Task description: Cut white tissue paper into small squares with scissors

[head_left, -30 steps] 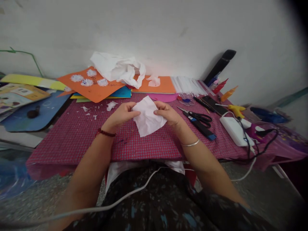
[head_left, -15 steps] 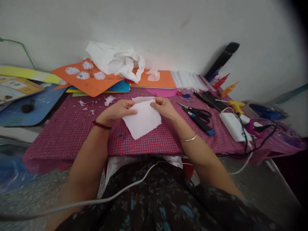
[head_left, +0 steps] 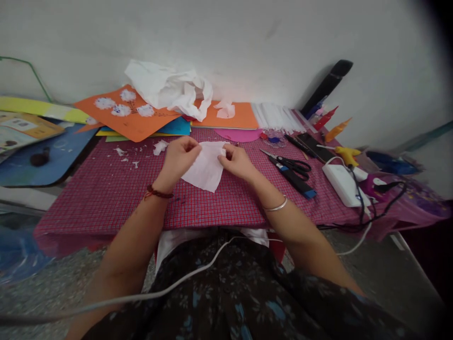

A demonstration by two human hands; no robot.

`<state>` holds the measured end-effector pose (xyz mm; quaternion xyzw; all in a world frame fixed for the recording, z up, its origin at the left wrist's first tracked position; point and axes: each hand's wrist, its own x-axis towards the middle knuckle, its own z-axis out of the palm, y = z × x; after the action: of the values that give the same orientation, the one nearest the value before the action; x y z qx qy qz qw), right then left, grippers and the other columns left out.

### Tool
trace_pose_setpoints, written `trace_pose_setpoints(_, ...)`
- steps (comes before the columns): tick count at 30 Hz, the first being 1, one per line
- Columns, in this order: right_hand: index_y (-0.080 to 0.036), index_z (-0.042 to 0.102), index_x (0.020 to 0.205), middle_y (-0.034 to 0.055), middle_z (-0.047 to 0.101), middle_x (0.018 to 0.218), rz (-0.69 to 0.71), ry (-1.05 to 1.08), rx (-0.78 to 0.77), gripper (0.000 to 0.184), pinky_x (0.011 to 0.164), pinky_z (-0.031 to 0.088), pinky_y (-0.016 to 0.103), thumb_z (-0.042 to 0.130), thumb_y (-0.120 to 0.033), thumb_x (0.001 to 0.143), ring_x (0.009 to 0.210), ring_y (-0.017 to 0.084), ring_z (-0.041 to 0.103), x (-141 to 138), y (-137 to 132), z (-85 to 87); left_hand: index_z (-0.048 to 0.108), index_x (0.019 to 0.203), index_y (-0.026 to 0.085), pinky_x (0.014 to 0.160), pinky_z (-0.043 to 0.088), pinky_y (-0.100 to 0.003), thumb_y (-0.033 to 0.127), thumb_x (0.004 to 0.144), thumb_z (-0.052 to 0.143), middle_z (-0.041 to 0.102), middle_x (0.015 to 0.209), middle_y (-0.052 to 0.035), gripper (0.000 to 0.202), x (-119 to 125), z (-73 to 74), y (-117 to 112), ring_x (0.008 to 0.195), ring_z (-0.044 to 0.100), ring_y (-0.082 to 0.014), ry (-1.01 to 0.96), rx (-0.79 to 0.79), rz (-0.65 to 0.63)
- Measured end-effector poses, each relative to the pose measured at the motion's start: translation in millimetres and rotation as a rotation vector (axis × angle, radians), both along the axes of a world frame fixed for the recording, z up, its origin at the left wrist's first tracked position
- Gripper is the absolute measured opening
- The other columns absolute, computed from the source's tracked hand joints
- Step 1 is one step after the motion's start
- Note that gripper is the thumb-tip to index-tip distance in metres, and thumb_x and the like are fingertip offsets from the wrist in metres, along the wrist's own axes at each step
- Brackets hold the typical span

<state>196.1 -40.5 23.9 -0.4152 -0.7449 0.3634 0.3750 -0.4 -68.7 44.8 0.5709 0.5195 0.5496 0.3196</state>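
Note:
A piece of white tissue paper [head_left: 206, 169] hangs between my two hands, just above the checked tablecloth [head_left: 198, 210]. My left hand [head_left: 180, 158] pinches its upper left edge between thumb and fingers. With bent fingers, my right hand [head_left: 236, 160] grips the right edge of the same sheet. The paper's lower corner points toward me. Small torn paper scraps [head_left: 135, 164] lie left of my left hand, near a larger crumpled scrap [head_left: 161, 147]. Black-handled scissors [head_left: 295, 166] rest right of my right hand, partly over a blue-ended cutter knife [head_left: 293, 183].
Crumpled white tissue [head_left: 166, 87] sits on orange sheets [head_left: 138, 127] by the wall. A row of white glue sticks [head_left: 278, 117] lies at the back. To the right are a yellow glue gun [head_left: 348, 155], a white power box [head_left: 345, 185] and black cables. A white cord crosses my lap.
The tissue paper has turned, and its lower corner has shifted right and up. My left hand has rolled upward at the paper's edge; my right hand has moved slightly.

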Motion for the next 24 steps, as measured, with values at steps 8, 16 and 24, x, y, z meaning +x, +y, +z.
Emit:
trace_pose_setpoints(8, -0.024, 0.035, 0.065, -0.0048, 0.043, 0.059, -0.001, -0.220, 0.244, 0.026, 0.056, 0.024, 0.030, 0.057, -0.022, 0.080, 0.056, 0.013, 0.038, -7.1, -11.2, 2.1, 0.059, 0.071, 0.017, 0.044, 0.037, -0.021, 0.011, 0.073, 0.062, 0.056, 0.058, 0.0032, 0.007, 30.0, -7.4, -10.5, 0.043, 0.048, -0.0068, -0.164, -0.247, -0.298)
trace_pose_setpoints(16, -0.023, 0.038, 0.068, -0.0042, 0.048, 0.063, 0.029, -0.295, 0.249, 0.019, 0.057, 0.026, 0.028, 0.056, -0.020, 0.077, 0.059, 0.012, 0.042, -10.5, -15.1, 3.2, 0.055, 0.066, 0.018, 0.045, 0.026, -0.022, 0.018, 0.073, 0.059, 0.047, 0.055, 0.0063, 0.008, 27.7, -7.6, -10.2, 0.046, 0.037, -0.0064, 0.041, -0.216, -0.253)
trace_pose_setpoints(24, -0.018, 0.056, 0.080, -0.0008, 0.059, 0.071, 0.253, 0.143, -0.068, 0.007, 0.063, 0.045, 0.027, 0.056, -0.025, 0.078, 0.064, 0.013, 0.055, 1.5, -6.7, 10.4, 0.051, 0.062, 0.018, 0.048, 0.028, -0.022, 0.016, 0.067, 0.055, 0.045, 0.054, 0.0068, 0.007, 26.2, -6.5, -9.6, 0.048, 0.037, -0.0068, -0.008, -0.186, -0.232)
